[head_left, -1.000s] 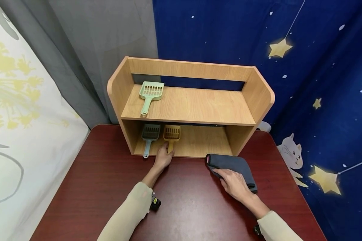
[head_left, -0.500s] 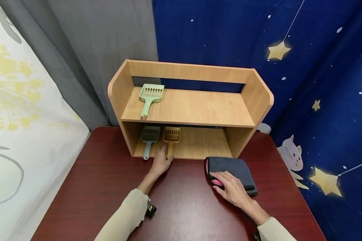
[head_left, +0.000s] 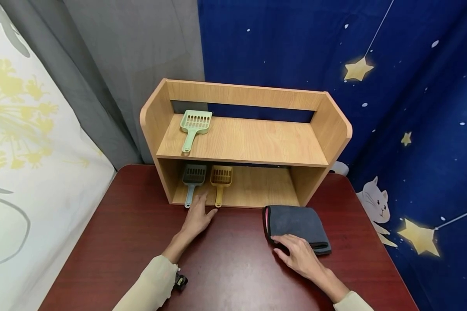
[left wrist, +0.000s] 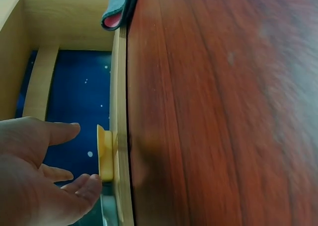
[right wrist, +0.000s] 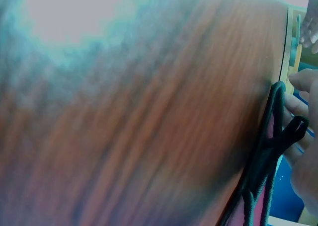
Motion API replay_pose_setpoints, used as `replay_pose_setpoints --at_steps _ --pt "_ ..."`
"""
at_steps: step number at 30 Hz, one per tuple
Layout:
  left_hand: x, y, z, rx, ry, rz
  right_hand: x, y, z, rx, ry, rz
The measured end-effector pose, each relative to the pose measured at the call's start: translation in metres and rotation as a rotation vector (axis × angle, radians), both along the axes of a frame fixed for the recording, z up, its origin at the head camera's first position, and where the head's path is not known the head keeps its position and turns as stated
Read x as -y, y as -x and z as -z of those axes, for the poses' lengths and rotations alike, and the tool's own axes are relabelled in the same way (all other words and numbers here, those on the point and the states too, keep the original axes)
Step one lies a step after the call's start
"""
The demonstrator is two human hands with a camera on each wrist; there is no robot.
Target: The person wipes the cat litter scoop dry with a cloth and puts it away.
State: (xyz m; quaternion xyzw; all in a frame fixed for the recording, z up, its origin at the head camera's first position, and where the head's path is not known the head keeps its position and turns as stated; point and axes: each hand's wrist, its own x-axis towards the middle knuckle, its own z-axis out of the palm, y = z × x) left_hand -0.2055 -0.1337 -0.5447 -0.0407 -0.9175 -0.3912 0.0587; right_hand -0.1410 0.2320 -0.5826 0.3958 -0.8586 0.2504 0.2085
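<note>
A yellow litter scoop [head_left: 219, 195] and a grey-blue litter scoop [head_left: 190, 193] lie side by side on the lower shelf, handles toward the front. My left hand [head_left: 196, 219] hovers in front of them with fingers spread, holding nothing. In the left wrist view, its fingertips are close to the yellow scoop's handle [left wrist: 105, 159]; whether they touch cannot be told. On the table at right lies a folded dark grey cloth [head_left: 295, 221] with black edging and a pink inside. My right hand [head_left: 300, 255] is at the cloth's near left edge, fingers loosely bent.
A wooden two-tier shelf [head_left: 241, 160] stands at the back of the red-brown table [head_left: 233, 268]. On its upper tier, at left, lies a light green litter scoop [head_left: 190, 139]. Curtains hang behind and on both sides.
My left hand has let go of the yellow scoop's handle and drawn back to the left. My right hand has slid slightly toward me along the cloth, whose near left edge briefly lifted and settled.
</note>
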Motion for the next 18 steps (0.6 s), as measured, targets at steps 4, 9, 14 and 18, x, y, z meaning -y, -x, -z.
replay_pose_setpoints --at_steps 4,9,14,18 --pt "0.009 -0.008 0.000 0.004 0.012 0.004 -0.003 -0.002 -0.001 0.000 -0.021 0.026" --pt "0.024 -0.016 -0.002 -0.042 0.043 0.008 -0.011 0.002 -0.006 0.016 -0.031 0.056" --pt "0.045 -0.020 -0.004 -0.126 0.100 0.001 -0.025 0.012 -0.013 0.015 -0.034 0.124" --pt "0.063 -0.025 -0.005 -0.152 0.133 -0.018 -0.042 0.020 -0.019 0.005 -0.031 0.220"
